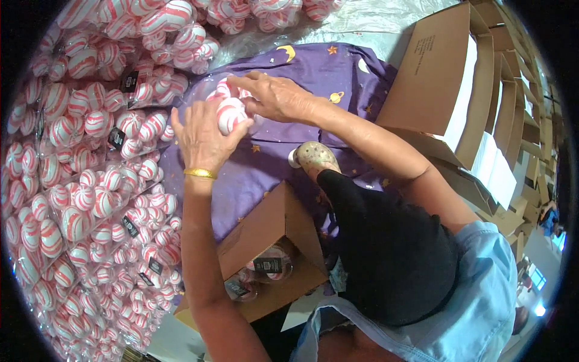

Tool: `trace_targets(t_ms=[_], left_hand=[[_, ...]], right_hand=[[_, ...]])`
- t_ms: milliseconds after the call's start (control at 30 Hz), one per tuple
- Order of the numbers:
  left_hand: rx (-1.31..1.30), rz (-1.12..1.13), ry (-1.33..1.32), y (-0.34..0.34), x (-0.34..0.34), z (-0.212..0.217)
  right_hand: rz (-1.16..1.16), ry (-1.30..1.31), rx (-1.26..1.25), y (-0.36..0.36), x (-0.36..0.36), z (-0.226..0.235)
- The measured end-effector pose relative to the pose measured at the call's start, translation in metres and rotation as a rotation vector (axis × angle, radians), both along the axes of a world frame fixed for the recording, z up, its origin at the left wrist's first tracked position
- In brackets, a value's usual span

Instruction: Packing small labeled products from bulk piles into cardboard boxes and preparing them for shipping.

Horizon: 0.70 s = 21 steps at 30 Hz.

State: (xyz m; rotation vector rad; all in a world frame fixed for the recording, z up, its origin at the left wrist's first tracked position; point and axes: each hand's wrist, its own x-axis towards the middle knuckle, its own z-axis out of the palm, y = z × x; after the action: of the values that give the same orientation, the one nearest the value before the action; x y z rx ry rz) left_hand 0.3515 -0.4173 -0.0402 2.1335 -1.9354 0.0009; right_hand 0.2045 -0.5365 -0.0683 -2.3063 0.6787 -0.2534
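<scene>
Both of my hands are around a cluster of red-and-white striped balls (231, 116), which looks wrapped in see-through plastic, above a purple cloth (241, 187). My left hand (206, 136), with a gold-coloured bracelet at the wrist, grips the cluster's near left side, thumb against a large ball. From the right, my right hand (276, 98) curls its fingers over the top and right side. The fingertips are partly hidden behind the balls and plastic. Nearer to me, an open cardboard box (301, 232) holds bagged striped balls (278, 265) with black labels.
Piles of bagged striped balls (78, 223) fill the left side and far edge. At the right stands a row of open cardboard boxes (422, 78) with white sheets (496, 175) inside. My bent leg in black (392, 247) and patterned shoe (316, 157) rest beside the cloth.
</scene>
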Motion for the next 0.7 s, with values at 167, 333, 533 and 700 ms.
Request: trace_targets(t_ms=[167,333,533,700], left_hand=[[0.183,0.060,-0.064,0.000,-0.001,0.001],[0.102,-0.058,0.205,0.007,0.017,-0.001],[0.233,-0.097,0.460,0.009,0.052,-0.004],[0.300,-0.119,0.382,0.000,0.046,0.006]], right_hand=[[0.128,-0.070,0.086,0.000,-0.006,0.002],[0.025,-0.110,0.084,0.002,-0.003,-0.006],[0.014,-0.069,0.063,0.004,0.005,-0.002],[-0.011,-0.012,-0.024,0.012,0.008,-0.001]])
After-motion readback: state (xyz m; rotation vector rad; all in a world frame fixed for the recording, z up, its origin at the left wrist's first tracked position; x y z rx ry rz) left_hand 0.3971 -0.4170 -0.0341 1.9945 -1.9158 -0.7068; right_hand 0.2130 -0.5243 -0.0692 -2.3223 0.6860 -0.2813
